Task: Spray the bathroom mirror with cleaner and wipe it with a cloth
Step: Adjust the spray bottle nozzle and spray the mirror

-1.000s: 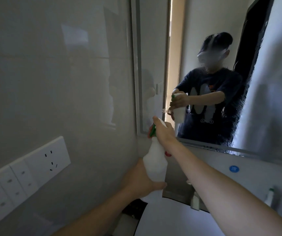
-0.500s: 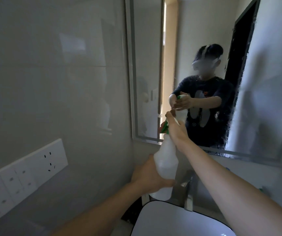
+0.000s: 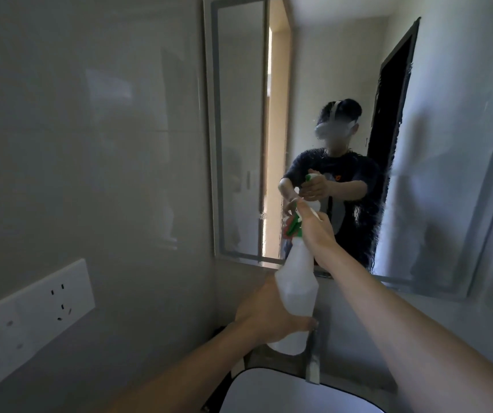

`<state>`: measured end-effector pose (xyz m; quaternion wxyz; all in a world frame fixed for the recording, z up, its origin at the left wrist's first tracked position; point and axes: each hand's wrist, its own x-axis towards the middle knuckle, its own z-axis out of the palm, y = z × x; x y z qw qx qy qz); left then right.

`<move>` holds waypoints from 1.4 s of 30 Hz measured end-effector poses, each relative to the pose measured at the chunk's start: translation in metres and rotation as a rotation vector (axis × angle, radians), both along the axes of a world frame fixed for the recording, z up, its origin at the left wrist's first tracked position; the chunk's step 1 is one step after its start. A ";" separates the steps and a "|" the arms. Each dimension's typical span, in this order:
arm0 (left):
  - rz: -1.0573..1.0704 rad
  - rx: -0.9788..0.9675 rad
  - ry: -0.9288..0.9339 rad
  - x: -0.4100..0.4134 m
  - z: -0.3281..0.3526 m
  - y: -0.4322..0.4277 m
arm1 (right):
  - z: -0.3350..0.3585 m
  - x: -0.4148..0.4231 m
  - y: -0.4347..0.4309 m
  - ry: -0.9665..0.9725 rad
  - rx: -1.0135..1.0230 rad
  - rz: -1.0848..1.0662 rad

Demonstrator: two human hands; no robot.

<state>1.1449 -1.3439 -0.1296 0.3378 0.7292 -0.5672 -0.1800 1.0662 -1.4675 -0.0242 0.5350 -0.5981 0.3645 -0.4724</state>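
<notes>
A white spray bottle (image 3: 296, 287) with a green and red trigger head is held up in front of the wall mirror (image 3: 322, 93). My left hand (image 3: 264, 315) grips the bottle's lower body. My right hand (image 3: 313, 226) is wrapped around the trigger head at the top, nozzle pointing at the glass. The mirror shows the reflection of a person holding the same bottle. Streaky spray marks cover the glass at centre and right. No cloth is in view.
A white basin (image 3: 284, 391) sits below, with a metal tap (image 3: 313, 359) behind it. A white socket panel (image 3: 30, 311) is on the tiled left wall. The mirror's lower frame edge (image 3: 239, 257) runs just above the tap.
The bottle and both hands have risen and shifted right, toward the mirror. My view has tilted upward, so more of the mirror shows.
</notes>
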 end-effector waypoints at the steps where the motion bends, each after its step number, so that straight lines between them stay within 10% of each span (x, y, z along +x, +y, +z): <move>1: 0.006 -0.004 0.009 0.001 0.002 0.000 | 0.004 0.002 0.002 0.016 0.004 -0.006; 42: 0.230 -0.169 -0.163 0.072 0.099 0.032 | 0.098 0.076 0.042 -0.252 -0.260 -0.065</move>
